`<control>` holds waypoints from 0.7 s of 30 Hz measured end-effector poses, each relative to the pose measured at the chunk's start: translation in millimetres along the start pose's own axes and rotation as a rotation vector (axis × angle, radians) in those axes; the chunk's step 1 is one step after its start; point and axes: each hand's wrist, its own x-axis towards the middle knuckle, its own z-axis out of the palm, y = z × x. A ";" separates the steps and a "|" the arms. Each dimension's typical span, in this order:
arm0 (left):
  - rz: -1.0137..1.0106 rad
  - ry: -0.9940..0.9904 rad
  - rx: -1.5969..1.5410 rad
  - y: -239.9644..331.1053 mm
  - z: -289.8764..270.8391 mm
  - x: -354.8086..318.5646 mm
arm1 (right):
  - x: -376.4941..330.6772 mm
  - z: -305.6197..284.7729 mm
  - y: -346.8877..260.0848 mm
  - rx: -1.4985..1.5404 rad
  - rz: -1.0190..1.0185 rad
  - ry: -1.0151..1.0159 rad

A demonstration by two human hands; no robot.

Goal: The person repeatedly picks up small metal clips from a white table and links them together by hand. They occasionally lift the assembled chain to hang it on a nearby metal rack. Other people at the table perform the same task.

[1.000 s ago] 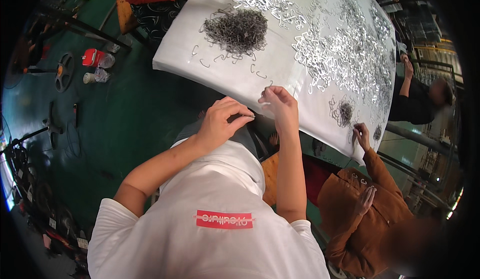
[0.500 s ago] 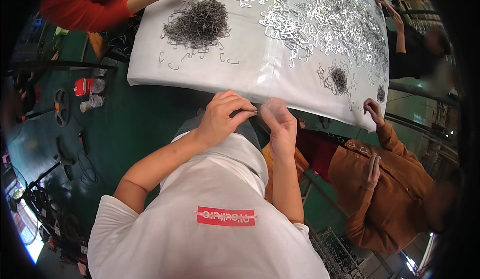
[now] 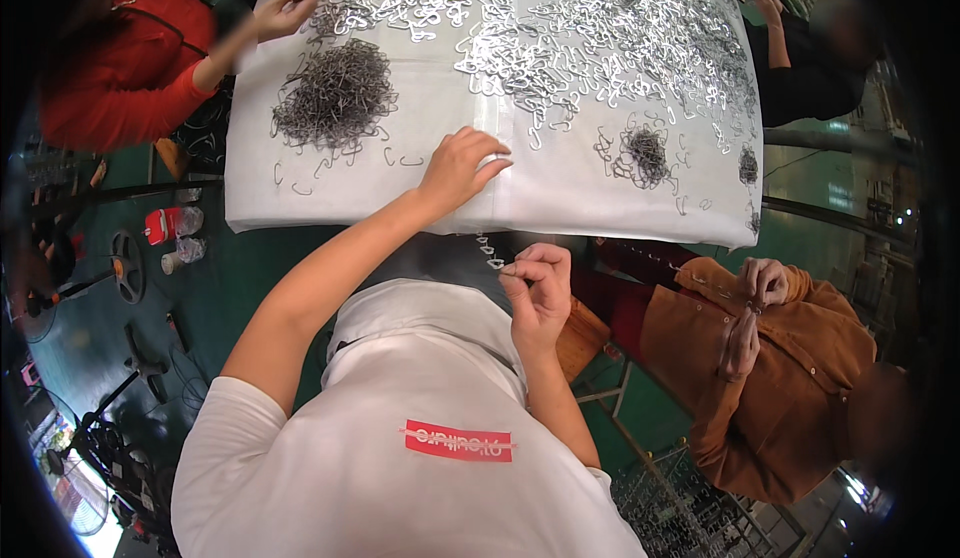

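One white-covered surface [image 3: 560, 193] spans top, heaped with shiny metal clips [image 3: 600, 28]; dark pile of wire hooks [image 3: 335, 98] at its left. Left hand [image 3: 462, 166] reaches onto surface edge, fingers loosely spread, holding nothing visible. Right hand [image 3: 538, 293] below edge, fingertips pinched on short clip chain [image 3: 490, 253] hanging from surface edge.

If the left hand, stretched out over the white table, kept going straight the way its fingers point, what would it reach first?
The left hand points up and right across the white cloth. It would probably first reach the edge of the shiny silver metal pieces, though a few loose hooks may lie nearer; depth is hard to judge.
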 end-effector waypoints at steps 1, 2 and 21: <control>-0.024 -0.052 0.074 -6.6 12.6 11.3 | 0.3 -1.0 0.4 -0.006 -0.006 0.000; -0.029 -0.046 0.141 -10.2 26.3 21.0 | 0.7 -1.8 0.9 -0.012 -0.005 -0.009; -0.242 -0.155 0.130 11.6 21.0 22.0 | -4.1 7.4 2.2 -0.076 0.005 -0.118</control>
